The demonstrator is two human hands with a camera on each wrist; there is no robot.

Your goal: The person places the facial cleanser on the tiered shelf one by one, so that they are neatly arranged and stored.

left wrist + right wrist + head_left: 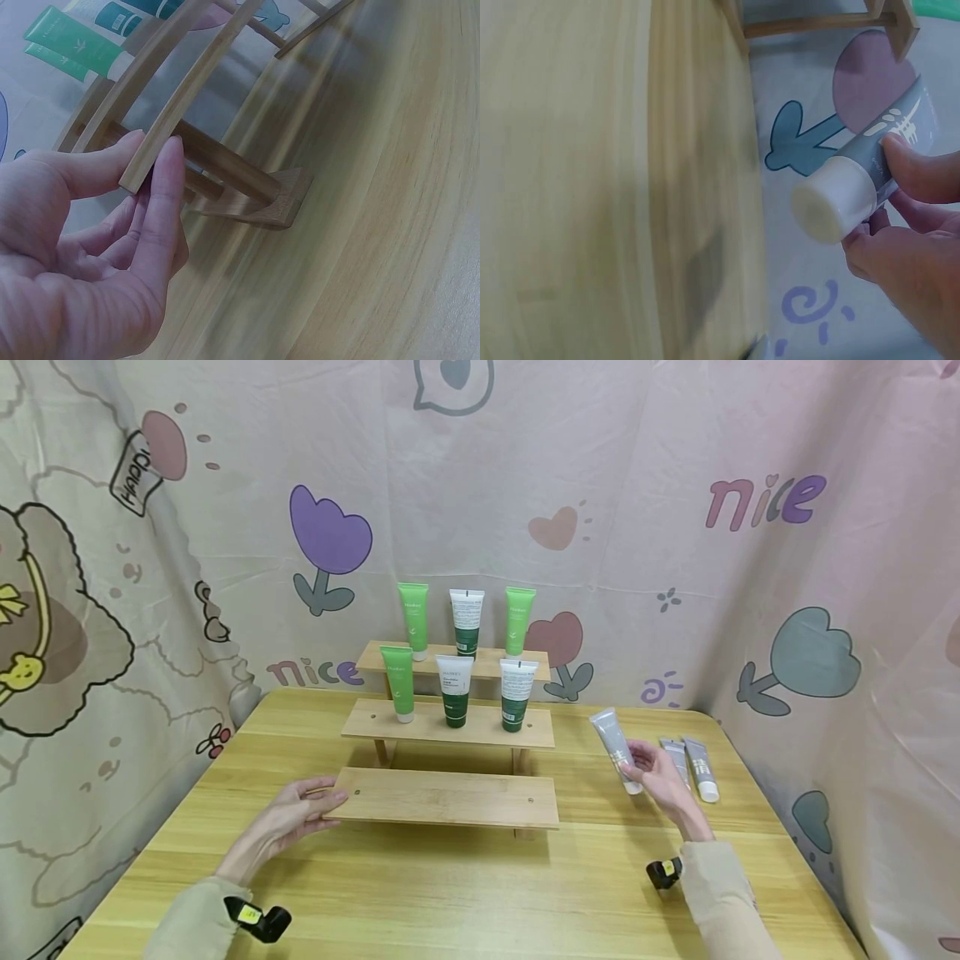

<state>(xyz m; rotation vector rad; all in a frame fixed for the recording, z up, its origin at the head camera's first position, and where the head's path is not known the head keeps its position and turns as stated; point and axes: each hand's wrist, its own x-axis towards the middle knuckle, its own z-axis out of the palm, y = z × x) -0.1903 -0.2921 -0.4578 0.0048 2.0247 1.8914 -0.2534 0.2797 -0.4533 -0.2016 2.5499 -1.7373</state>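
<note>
My left hand (pixel 296 814) pinches the left end of the bottom shelf board (pixel 450 797) of a three-step wooden rack, thumb above and fingers below, as the left wrist view shows. In my right hand (pixel 660 777) is a grey squeeze tube (pixel 617 752) with a white cap (pixel 832 199), gripped near the cap end and tilted, cap downward. It is held to the right of the rack. Green tubes (pixel 400 685) and white-and-dark-green tubes (pixel 454 692) stand on the top and middle steps. The bottom step bears nothing.
Two more grey tubes (pixel 702 770) lie on the wooden table (pixel 480 893) at the right, just beyond my right hand. A printed cloth (pixel 615 468) hangs behind the table and along both sides.
</note>
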